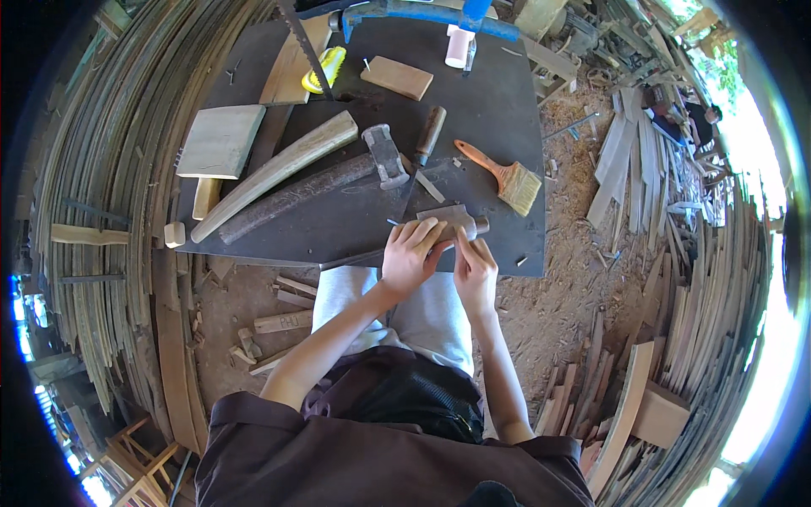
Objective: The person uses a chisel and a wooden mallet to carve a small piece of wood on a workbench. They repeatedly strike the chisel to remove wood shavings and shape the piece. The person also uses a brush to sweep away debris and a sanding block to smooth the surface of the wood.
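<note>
At the dark table's (355, 226) near edge, both my hands hold a small grey-brown piece (448, 214) with a flat, blade-like part and a rounded end on the right. My left hand (408, 258) curls its fingers over the left side. With fingertips pinched together, my right hand (476, 264) grips its near side; the fingers partly hide the piece. Beyond it lie a sledgehammer (386, 156) with a dark handle and a wood-handled tool (432, 133), perhaps a chisel. A wide paintbrush (505, 179) rests to the right.
A curved wooden handle (279, 176) and a pale block (221, 139) lie at left. Farther back are a thin wood board (397, 77), a yellow tape measure (324, 69), a saw blade (306, 42) and a pale bottle (458, 48). Timber stacks (110, 177) flank the table.
</note>
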The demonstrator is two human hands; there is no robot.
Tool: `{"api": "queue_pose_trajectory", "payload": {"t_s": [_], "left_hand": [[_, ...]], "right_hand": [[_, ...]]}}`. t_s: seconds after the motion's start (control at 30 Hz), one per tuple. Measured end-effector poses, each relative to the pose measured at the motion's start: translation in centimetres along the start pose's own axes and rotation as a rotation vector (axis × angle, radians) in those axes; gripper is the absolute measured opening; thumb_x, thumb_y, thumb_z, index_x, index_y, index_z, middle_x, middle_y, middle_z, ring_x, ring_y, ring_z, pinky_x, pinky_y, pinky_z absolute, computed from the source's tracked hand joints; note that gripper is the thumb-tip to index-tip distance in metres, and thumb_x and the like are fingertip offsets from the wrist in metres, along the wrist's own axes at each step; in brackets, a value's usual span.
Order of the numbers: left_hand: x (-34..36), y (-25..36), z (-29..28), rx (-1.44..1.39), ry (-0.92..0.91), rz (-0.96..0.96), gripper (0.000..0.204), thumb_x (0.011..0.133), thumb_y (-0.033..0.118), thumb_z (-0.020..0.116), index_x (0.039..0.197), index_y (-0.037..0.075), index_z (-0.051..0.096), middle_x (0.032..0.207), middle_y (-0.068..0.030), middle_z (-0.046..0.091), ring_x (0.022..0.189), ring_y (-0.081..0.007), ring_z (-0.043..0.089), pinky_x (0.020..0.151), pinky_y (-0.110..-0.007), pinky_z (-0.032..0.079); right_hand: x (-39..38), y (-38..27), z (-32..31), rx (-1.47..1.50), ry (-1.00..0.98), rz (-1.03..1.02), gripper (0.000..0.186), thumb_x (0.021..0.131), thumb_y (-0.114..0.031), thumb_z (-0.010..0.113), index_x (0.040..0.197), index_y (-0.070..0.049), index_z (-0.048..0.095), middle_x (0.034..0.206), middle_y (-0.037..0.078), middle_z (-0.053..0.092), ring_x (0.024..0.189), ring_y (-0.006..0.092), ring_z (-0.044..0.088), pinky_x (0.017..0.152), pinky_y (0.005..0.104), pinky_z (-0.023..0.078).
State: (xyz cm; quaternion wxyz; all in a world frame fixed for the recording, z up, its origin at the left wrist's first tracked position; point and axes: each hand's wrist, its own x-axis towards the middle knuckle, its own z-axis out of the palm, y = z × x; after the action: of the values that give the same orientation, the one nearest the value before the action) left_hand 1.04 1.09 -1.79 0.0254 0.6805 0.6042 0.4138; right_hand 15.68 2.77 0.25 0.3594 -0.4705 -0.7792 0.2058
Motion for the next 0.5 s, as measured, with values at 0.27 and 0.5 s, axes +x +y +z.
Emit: {"api": "queue_pose_trajectory", "payload": {"t_s": [0.27, 0.5], "left_hand": [[-0.2, -0.3, 0.1, 0.013, 0.015, 0.027, 0.033, 0.078, 0.021, 0.074, 0.108, 0.009, 0.069, 0.105, -0.0037, 0.064, 0.092, -0.0233, 0.062, 0.078, -0.038, 0.048], [0.2, -0.1, -0.2, -0.016, -0.011, -0.003, 0.031, 0.077, 0.020, 0.075, 0.106, 0.009, 0.070, 0.105, -0.0022, 0.064, 0.092, -0.0221, 0.062, 0.078, -0.037, 0.048]], "right_hand": [[-0.8, -0.5, -0.4, -0.070, -0.024, 0.071, 0.034, 0.090, -0.003, 0.063, 0.123, -0.003, 0.062, 0.079, 0.015, 0.058, 0.065, 0.0342, 0.063, 0.057, 0.0422, 0.050], [1.3, -0.3, 0.0, -0.063, -0.035, 0.034, 0.035, 0.090, -0.001, 0.060, 0.125, 0.000, 0.060, 0.080, 0.017, 0.058, 0.064, 0.0341, 0.062, 0.057, 0.0415, 0.049]]}}
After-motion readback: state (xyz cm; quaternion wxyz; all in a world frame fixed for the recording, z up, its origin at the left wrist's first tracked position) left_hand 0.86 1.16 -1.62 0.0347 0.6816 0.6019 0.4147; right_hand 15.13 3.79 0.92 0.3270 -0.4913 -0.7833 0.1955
